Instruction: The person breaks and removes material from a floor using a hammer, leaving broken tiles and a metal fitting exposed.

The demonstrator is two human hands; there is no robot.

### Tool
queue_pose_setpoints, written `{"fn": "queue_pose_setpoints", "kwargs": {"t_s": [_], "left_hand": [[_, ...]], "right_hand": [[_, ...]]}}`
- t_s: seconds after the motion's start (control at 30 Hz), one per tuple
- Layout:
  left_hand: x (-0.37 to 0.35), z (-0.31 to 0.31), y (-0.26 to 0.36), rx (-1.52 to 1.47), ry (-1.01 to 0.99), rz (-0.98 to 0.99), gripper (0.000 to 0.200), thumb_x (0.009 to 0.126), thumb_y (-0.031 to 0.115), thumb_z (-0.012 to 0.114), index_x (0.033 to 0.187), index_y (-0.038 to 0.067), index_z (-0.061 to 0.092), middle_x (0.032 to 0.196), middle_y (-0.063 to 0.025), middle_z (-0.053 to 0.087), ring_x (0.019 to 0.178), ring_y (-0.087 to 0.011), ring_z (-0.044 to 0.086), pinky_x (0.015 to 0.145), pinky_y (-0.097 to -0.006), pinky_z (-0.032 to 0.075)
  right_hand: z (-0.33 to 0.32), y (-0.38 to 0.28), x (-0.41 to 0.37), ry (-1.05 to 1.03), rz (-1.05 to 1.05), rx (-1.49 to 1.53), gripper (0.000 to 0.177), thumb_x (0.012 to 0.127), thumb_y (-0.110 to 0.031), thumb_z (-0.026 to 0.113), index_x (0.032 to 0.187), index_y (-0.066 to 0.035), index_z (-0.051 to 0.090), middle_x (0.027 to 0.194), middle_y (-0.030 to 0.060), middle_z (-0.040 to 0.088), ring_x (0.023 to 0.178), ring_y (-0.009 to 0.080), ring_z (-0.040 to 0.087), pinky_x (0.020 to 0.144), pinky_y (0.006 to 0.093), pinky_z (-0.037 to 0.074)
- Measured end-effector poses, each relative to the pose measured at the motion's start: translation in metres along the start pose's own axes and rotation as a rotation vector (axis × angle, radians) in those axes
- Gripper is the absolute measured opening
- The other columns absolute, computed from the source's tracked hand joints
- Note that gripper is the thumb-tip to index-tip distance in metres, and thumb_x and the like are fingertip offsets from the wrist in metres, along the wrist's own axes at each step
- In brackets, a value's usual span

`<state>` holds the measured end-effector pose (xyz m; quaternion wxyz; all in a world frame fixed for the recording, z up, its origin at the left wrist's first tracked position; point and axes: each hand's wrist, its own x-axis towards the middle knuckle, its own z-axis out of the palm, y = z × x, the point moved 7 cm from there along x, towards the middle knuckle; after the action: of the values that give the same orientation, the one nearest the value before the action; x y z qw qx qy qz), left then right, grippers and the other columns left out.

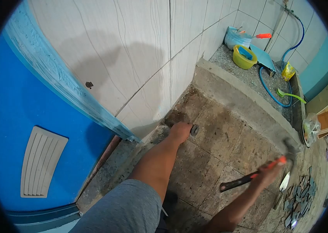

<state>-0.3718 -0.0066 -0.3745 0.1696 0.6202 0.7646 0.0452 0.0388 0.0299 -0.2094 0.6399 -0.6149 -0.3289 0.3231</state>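
Observation:
My left hand [180, 132] is closed round what looks like a chisel [194, 130]; only its round dark end shows past my fist, and the rest is hidden. It is low at the foot of the tiled wall, above the dirty brown floor tiles [206, 149]. Off to the right, my right hand [266, 174] grips a hammer [237, 183] by its black and orange handle. The hammer's head is blurred by motion and points toward the concrete curb, away from my left hand.
A concrete curb [245, 93] edges a raised ledge with a yellow tub [244, 58], a blue dustpan [263, 58] and a blue hose [266, 86]. At right lie a trowel [285, 181] and a heap of broken tile pieces [300, 198]. A blue door [5, 128] stands left.

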Motion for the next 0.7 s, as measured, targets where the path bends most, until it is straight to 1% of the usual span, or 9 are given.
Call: {"fn": "queue_pose_setpoints", "kwargs": {"t_s": [0.13, 0.2, 0.27, 0.3, 0.37, 0.43, 0.53, 0.63, 0.7], "left_hand": [[0.006, 0.002, -0.001, 0.012, -0.073, -0.042, 0.029, 0.094, 0.005, 0.059, 0.121, 0.007, 0.065, 0.103, -0.0170, 0.070, 0.101, -0.0360, 0.068, 0.084, -0.0508, 0.058], [0.003, -0.002, -0.001, -0.029, -0.041, -0.035, 0.026, 0.093, 0.006, 0.060, 0.117, 0.008, 0.067, 0.101, -0.0170, 0.070, 0.101, -0.0362, 0.067, 0.083, -0.0509, 0.058], [0.004, -0.005, -0.001, -0.033, -0.025, -0.020, 0.026, 0.091, 0.006, 0.061, 0.117, 0.007, 0.066, 0.101, -0.0176, 0.070, 0.101, -0.0369, 0.067, 0.084, -0.0508, 0.057], [0.007, -0.002, -0.002, -0.018, -0.029, -0.009, 0.029, 0.090, 0.005, 0.063, 0.119, 0.006, 0.065, 0.101, -0.0183, 0.070, 0.101, -0.0374, 0.067, 0.084, -0.0508, 0.057], [0.006, 0.007, -0.001, -0.022, 0.027, 0.041, 0.028, 0.089, 0.005, 0.063, 0.117, 0.004, 0.065, 0.101, -0.0187, 0.070, 0.102, -0.0380, 0.067, 0.085, -0.0509, 0.056], [-0.003, 0.014, 0.003, -0.061, 0.156, 0.114, 0.021, 0.090, 0.005, 0.062, 0.110, 0.004, 0.065, 0.099, -0.0181, 0.070, 0.101, -0.0378, 0.067, 0.086, -0.0513, 0.056], [-0.012, 0.000, 0.015, -0.059, -0.116, 0.020, 0.031, 0.093, 0.003, 0.059, 0.123, 0.005, 0.064, 0.112, -0.0191, 0.069, 0.108, -0.0376, 0.065, 0.093, -0.0504, 0.055], [-0.007, 0.025, 0.009, 0.046, -0.156, 0.017, 0.043, 0.095, 0.003, 0.058, 0.138, 0.006, 0.057, 0.127, -0.0192, 0.064, 0.118, -0.0380, 0.061, 0.101, -0.0492, 0.053], [-0.009, 0.037, 0.009, 0.062, -0.057, 0.068, 0.032, 0.095, 0.005, 0.057, 0.127, 0.006, 0.062, 0.110, -0.0181, 0.067, 0.106, -0.0362, 0.065, 0.091, -0.0492, 0.055]], "right_hand": [[-0.020, -0.048, 0.002, 0.173, -0.224, 0.219, 0.046, 0.109, -0.047, 0.042, 0.111, -0.004, 0.058, 0.075, 0.0019, 0.050, 0.059, 0.0119, 0.049, 0.049, 0.0272, 0.038], [-0.007, -0.031, -0.027, 0.287, -0.205, 0.128, 0.042, 0.109, -0.043, 0.043, 0.107, -0.003, 0.056, 0.074, 0.0034, 0.051, 0.060, 0.0156, 0.051, 0.050, 0.0327, 0.042], [0.029, 0.033, -0.066, 0.285, -0.455, -0.528, 0.039, 0.108, -0.041, 0.045, 0.104, -0.005, 0.056, 0.073, 0.0030, 0.051, 0.060, 0.0156, 0.052, 0.052, 0.0338, 0.043], [0.057, 0.089, -0.088, 0.095, -0.474, -0.749, 0.037, 0.108, -0.040, 0.046, 0.102, -0.005, 0.056, 0.072, 0.0028, 0.051, 0.061, 0.0155, 0.052, 0.053, 0.0343, 0.044], [0.107, 0.177, -0.157, -0.528, -0.182, -0.705, 0.034, 0.107, -0.038, 0.048, 0.099, -0.006, 0.056, 0.071, 0.0024, 0.052, 0.061, 0.0154, 0.053, 0.054, 0.0354, 0.045], [0.118, 0.209, -0.182, -0.777, 0.085, -0.499, 0.031, 0.107, -0.036, 0.051, 0.096, -0.007, 0.056, 0.070, 0.0020, 0.052, 0.062, 0.0154, 0.054, 0.056, 0.0365, 0.046], [0.094, 0.233, -0.173, -0.788, 0.486, -0.343, 0.035, 0.108, -0.038, 0.049, 0.092, -0.007, 0.052, 0.066, 0.0013, 0.047, 0.053, 0.0138, 0.048, 0.048, 0.0339, 0.041], [0.070, 0.232, -0.157, -0.650, 0.484, -0.349, 0.036, 0.108, -0.041, 0.048, 0.095, -0.007, 0.052, 0.067, 0.0019, 0.049, 0.048, 0.0138, 0.045, 0.044, 0.0319, 0.038], [0.051, 0.271, -0.126, -0.642, 0.403, -0.349, 0.039, 0.107, -0.045, 0.048, 0.099, -0.007, 0.053, 0.067, 0.0019, 0.050, 0.049, 0.0141, 0.047, 0.044, 0.0324, 0.039]]}}
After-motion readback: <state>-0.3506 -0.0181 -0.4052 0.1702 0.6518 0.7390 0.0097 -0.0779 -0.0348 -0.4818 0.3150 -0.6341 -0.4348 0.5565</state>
